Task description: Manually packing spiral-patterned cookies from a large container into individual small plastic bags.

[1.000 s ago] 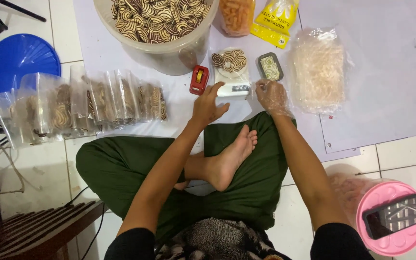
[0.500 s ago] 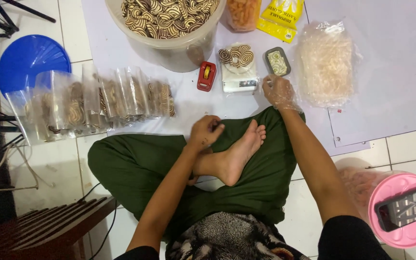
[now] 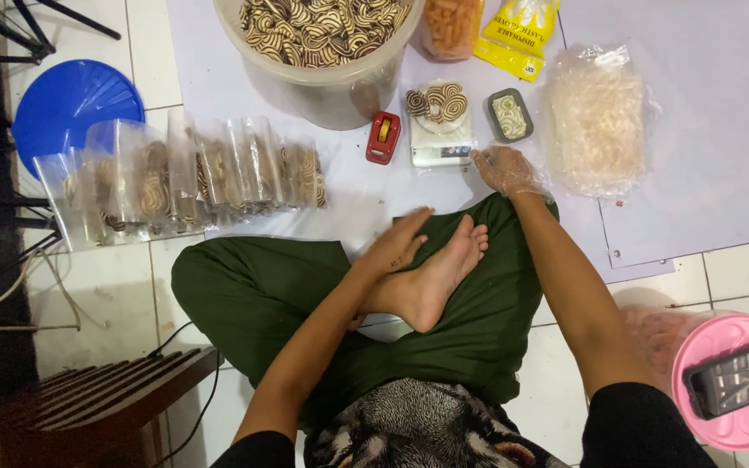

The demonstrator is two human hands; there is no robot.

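Your left hand [image 3: 399, 247] lies flat with fingers spread on your bare foot [image 3: 431, 277] at the frame's centre, gripping nothing. Your right hand [image 3: 504, 169], in a clear plastic glove, rests open and empty on the white sheet [image 3: 713, 130], just below the small kitchen scale [image 3: 439, 139], which carries a few swirl cookies [image 3: 437, 100]. Left of the scale sits a red tape dispenser [image 3: 383, 137]; right of it, a small grey tray [image 3: 510, 115] and a bag of pale crackers [image 3: 598, 121]. Above stands a big tub of swirl cookies [image 3: 322, 30]. Filled cookie bags [image 3: 184, 178] line the left, beside a blue lid [image 3: 71, 104]. A phone on a pink lid [image 3: 734, 381] sits lower right.
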